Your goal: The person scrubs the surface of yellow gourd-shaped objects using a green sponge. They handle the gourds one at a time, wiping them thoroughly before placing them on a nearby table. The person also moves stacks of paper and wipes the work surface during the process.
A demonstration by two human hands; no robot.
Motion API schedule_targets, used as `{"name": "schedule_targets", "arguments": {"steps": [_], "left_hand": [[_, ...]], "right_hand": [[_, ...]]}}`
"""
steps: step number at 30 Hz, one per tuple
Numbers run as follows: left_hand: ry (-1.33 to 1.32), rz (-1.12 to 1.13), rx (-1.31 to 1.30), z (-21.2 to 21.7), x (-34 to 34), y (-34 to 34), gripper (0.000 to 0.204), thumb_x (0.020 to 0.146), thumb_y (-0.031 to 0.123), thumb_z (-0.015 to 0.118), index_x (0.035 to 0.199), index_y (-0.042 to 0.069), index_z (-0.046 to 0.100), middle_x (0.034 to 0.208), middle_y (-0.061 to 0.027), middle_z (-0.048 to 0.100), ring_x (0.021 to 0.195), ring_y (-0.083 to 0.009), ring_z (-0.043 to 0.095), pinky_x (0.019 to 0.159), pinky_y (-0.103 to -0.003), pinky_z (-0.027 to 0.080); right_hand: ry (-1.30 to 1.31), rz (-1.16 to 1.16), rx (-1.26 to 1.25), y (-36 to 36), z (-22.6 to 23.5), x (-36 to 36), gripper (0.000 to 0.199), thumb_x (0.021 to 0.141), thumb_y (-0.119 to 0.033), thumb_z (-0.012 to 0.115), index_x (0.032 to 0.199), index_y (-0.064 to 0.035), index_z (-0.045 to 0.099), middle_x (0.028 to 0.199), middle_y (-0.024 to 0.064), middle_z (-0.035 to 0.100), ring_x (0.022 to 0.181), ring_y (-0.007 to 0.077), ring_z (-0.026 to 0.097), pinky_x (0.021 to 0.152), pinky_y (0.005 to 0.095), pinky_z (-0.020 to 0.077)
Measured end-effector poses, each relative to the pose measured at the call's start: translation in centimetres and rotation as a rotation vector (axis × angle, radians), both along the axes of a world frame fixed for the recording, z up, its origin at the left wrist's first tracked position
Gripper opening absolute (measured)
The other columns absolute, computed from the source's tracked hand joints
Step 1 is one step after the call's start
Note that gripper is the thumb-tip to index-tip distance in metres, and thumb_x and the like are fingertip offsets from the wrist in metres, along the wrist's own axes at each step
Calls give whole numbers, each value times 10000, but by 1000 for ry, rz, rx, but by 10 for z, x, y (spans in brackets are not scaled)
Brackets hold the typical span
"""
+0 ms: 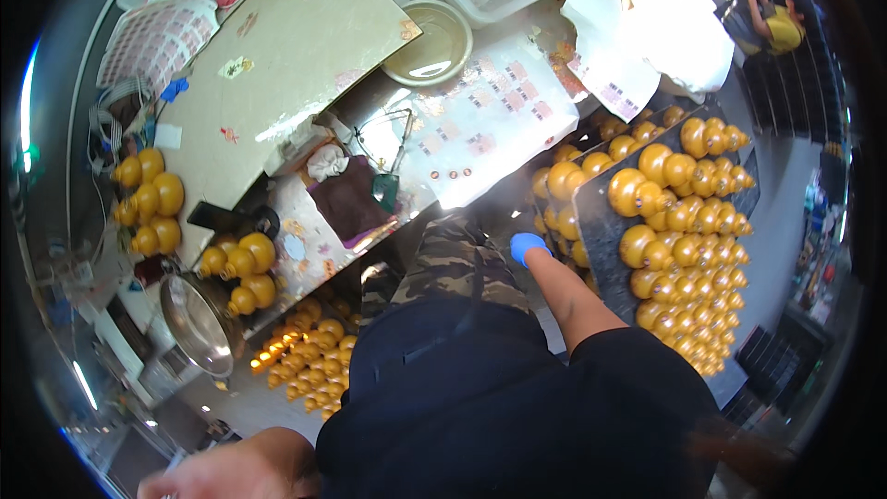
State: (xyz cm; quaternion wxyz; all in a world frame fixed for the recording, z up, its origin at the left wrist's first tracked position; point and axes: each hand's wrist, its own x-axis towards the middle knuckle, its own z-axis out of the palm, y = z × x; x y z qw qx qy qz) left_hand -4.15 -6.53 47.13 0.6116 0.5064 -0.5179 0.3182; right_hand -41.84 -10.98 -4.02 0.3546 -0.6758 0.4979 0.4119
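My right hand point(529, 248), in a blue glove, hangs beside my right thigh. It is nearest to the glossy orange-yellow bottle gourds point(565, 181) at the left side of a dark rack point(605, 231); its fingers are turned away, and whether it touches them I cannot tell. Rows of similar gourds point(688, 249) cover the rack's right side. At the lower left edge, my left hand point(208, 479) is bare, blurred and partly cut off by the frame. Nothing I can make out is in it. More gourds point(314, 356) stand low down beyond it.
Ahead is a worktable with a pale board point(296, 46), a round basin point(428, 44), a white sheet of small printed stickers point(490, 120) and a dark cloth point(349, 201). A metal bowl point(199, 323) and gourd clusters point(152, 199) sit left. Another person point(781, 28) is far right.
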Motion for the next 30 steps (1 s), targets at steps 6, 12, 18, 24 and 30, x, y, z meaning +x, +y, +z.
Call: {"name": "schedule_targets", "arguments": {"steps": [6,12,18,24,30], "left_hand": [[606,-137,857,-153,63,76,545,938,337,504,1319,-14,334,1210,-162,445,1084,-283,461,887,-386,407],[753,-295,1228,-246,85,70,490,922,21,525,1373,-18,337,1289,-183,485,1161,-263,510,977,-353,423],[675,-212,1420,-312,88,41,449,912,31,543,1338,-5,404,1195,-155,557,1050,-222,565,916,-337,455],[684,-310,1295,-353,95,24,384,912,77,559,1275,-14,471,1167,-128,552,1031,-218,569,894,-329,461],[713,-321,1269,-361,95,10,381,899,125,549,1226,-46,453,1120,-166,508,965,-224,535,848,-326,447]], "right_hand": [[67,123,94,81,-15,52,362,867,-340,550,1094,-88,675,1160,160,631,1054,320,618,915,421,482],[133,-917,201,146,-85,82,397,799,-415,658,1071,-127,658,1259,129,582,1115,288,594,912,398,489],[-39,-326,182,184,-192,83,359,854,-370,595,1072,-91,654,1220,147,600,1073,314,604,882,411,490],[-29,-532,209,198,-185,83,369,854,-374,588,1080,-90,655,1202,143,610,1054,317,610,871,417,490],[-136,-606,232,192,-158,104,380,855,-379,580,1089,-89,655,1183,138,621,1035,320,616,859,423,490]]}}
